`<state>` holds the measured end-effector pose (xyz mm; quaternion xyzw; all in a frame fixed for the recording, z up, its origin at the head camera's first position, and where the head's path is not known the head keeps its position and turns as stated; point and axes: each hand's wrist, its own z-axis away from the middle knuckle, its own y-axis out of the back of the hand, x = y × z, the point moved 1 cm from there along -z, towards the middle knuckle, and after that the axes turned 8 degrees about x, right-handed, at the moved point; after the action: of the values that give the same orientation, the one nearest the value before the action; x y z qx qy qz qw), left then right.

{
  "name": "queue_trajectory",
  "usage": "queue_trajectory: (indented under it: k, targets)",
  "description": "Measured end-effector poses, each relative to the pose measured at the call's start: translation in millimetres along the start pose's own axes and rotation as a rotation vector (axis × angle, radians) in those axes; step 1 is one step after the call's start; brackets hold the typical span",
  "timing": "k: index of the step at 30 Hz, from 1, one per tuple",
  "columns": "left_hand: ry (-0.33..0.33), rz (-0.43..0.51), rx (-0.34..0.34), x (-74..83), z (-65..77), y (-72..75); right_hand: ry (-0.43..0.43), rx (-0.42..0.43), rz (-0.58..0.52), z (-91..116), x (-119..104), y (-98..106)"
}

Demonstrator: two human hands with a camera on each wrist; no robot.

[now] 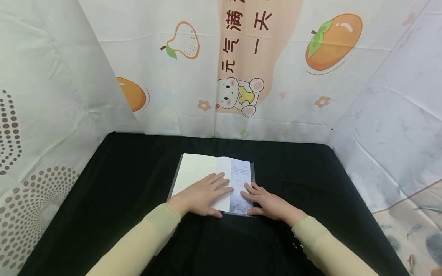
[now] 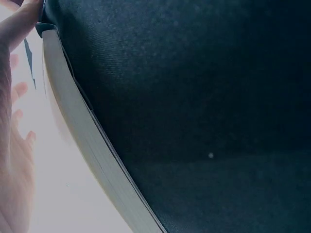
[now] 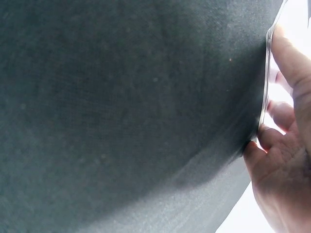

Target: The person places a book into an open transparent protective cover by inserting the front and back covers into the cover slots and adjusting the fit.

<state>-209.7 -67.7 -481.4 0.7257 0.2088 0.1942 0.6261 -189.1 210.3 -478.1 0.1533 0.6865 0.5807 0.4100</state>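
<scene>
An open book [image 1: 197, 166] lies on the black cloth, with a blank cream page on its left side. Along its right side runs a pale blue printed flap [image 1: 240, 174] with small text and tree shapes. My left hand [image 1: 203, 194] rests on the pages near the middle fold, fingers spread. On the flap's lower right edge, my right hand [image 1: 269, 203] presses with its fingertips. The left wrist view shows the thick page block [image 2: 82, 126] beside the palm. In the right wrist view, fingers and thumb touch a thin clear cover edge [image 3: 266, 82].
Black cloth [image 1: 138, 165] covers the table around the book. White printed curtains [image 1: 193, 80] hang behind it, with more fabric at the left [image 1: 51, 96] and right [image 1: 390, 103] sides.
</scene>
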Motion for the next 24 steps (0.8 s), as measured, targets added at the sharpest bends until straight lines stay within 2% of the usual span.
queue_trajectory:
  k: [3, 10, 24]
  targets:
    - [-0.004, -0.025, -0.016, -0.4, -1.3, -1.1, -0.003, 0.0, -0.003, 0.2, -0.8, 0.7]
    - [0.048, -0.027, -0.087, -0.4, 0.0, -2.1, -0.008, -0.003, -0.006, 0.6, -0.4, 0.4]
    - [0.08, 0.021, -0.14, 0.2, 1.8, 0.0, -0.011, 0.0, -0.017, 1.1, 0.5, -0.4]
